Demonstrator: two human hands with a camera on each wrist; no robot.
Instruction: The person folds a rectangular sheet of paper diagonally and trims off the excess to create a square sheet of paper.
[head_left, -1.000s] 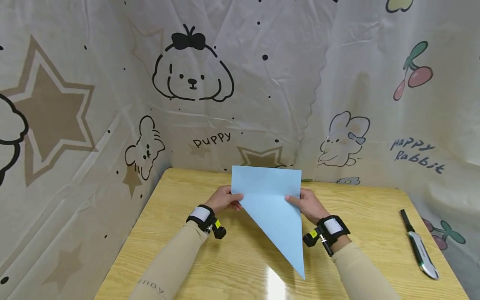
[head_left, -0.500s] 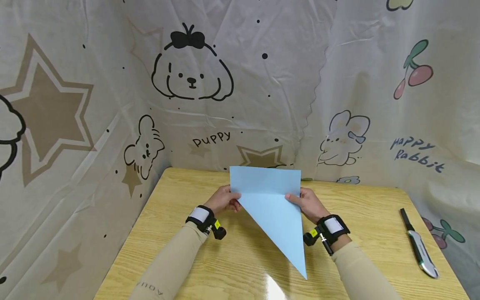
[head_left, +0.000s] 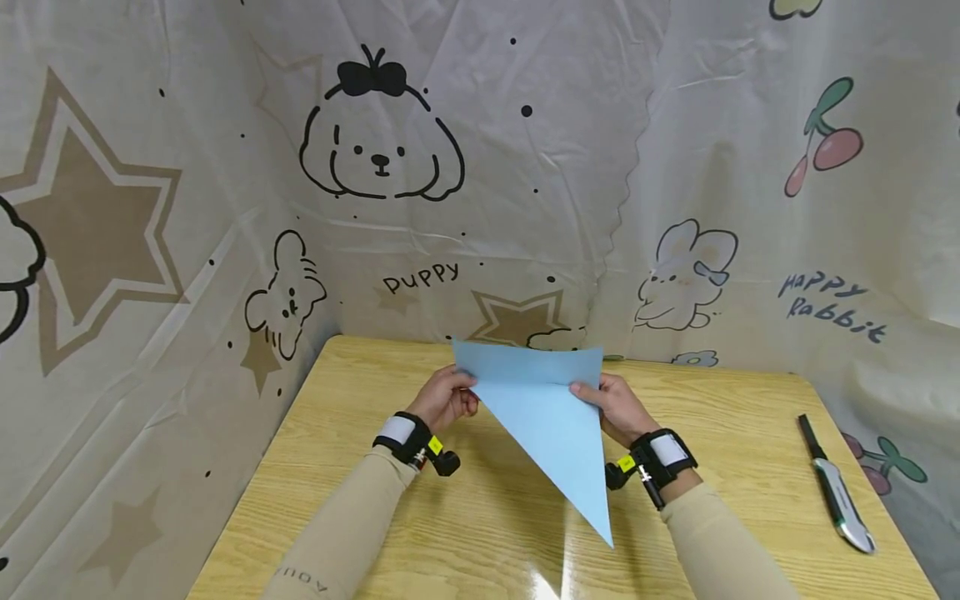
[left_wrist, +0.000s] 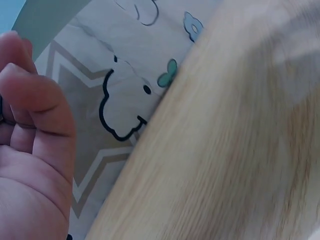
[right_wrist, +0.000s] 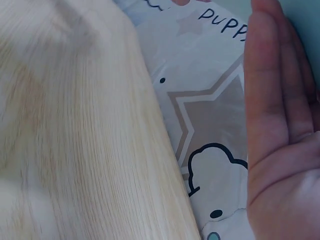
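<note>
A light blue sheet of paper (head_left: 551, 437) is held up above the table in the head view. A crease runs across it, with a band above and a triangle below that tapers to a point at the lower right. My left hand (head_left: 445, 398) pinches its left edge near the crease, thumb in front. On the opposite edge my right hand (head_left: 618, 408) grips the paper between the thumb in front and the fingers behind. In the left wrist view the left hand's (left_wrist: 35, 145) fingers are curled. The right wrist view has the right hand's (right_wrist: 280, 110) fingers fairly straight behind the sheet.
A utility knife (head_left: 838, 496) lies on the right side of the wooden table (head_left: 315, 475). A printed curtain (head_left: 495, 167) hangs behind the table and along its left side.
The paper's upper band has tipped and looks shorter and darker, its top edge now slightly bowed. The left hand has shifted slightly up; the right hand has barely moved.
</note>
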